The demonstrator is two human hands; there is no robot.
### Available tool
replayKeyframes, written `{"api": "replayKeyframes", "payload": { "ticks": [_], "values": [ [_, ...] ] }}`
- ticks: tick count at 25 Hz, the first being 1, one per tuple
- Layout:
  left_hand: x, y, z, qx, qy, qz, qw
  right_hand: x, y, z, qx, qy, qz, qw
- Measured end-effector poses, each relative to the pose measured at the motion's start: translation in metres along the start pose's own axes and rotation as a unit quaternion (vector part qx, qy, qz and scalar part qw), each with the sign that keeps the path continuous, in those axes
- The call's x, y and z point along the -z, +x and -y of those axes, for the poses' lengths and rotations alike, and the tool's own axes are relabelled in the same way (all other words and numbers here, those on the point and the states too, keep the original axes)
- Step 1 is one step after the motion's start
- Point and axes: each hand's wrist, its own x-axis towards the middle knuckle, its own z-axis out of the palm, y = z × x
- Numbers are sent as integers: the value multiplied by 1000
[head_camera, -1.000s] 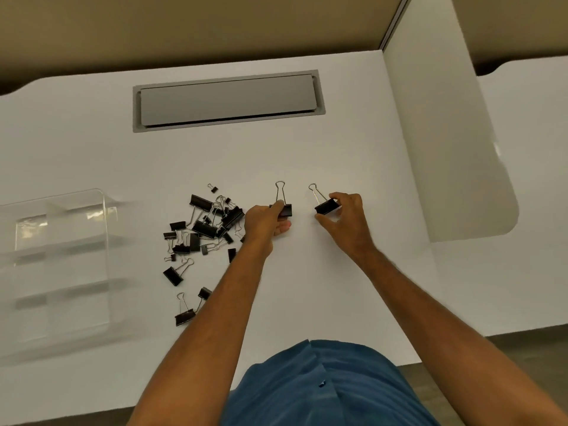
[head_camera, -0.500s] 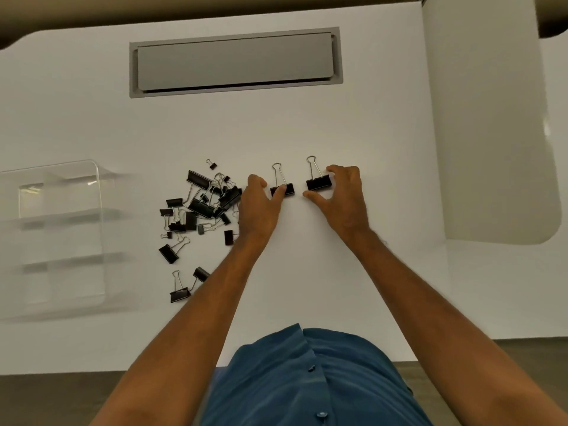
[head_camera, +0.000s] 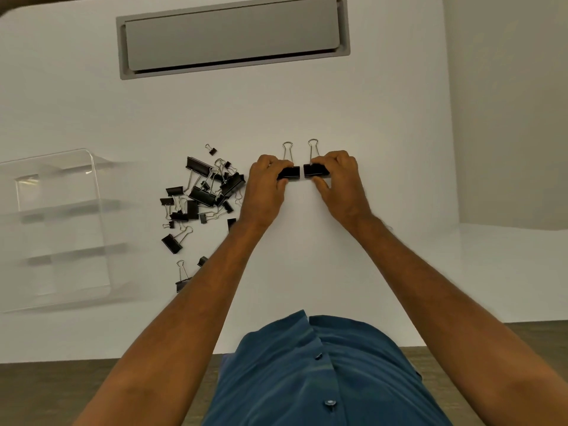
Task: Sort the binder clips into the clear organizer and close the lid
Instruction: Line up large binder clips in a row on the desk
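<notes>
Head view, two black binder clips mid-frame on white counter (head_camera: 384, 133), left hand (head_camera: 266, 187) grip clamped on left clip (head_camera: 290, 172), right hand (head_camera: 339, 182) grip clamped on right clip (head_camera: 315, 170), clips nearly touching, loose clip pile (head_camera: 203, 192) just left, clear organizer (head_camera: 58, 229) far left.

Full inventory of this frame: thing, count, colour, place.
held binder clips: two, black with silver handles, side by side at table centre, left clip, right clip
loose binder clips: a pile of mixed sizes, exact count unclear, black, left of the hands
clear organizer: one, transparent, lid open, far left
cable hatch: one, grey, far side of table
table: one, white
shirt: one, blue, bottom centre
left hand: grip on left clip
right hand: grip on right clip
</notes>
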Motion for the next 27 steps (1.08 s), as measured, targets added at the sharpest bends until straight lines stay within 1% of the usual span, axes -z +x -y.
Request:
{"api": "replayKeyframes", "payload": {
  "ticks": [11,16,21,23,25,27],
  "values": [
    [-5,2,1,-9,-22,-25,999,-9,2,0,6,5,-11,1000],
    [-8,1,2,-1,-33,-30,999,-10,-1,0,10,2,-16,1000],
    [-8,-3,-3,11,-39,-40,998,-9,-3,4,-10,21,-29,999],
    [-4,-5,-6,15,-55,-31,998,-9,-4,7,-26,32,-31,999],
    [7,-12,-8,22,-83,-12,996,-6,-7,13,-45,29,-34,998],
    [26,-23,-4,27,-89,-15,996,-4,-15,24,-52,15,-49,997]
  ]
}}
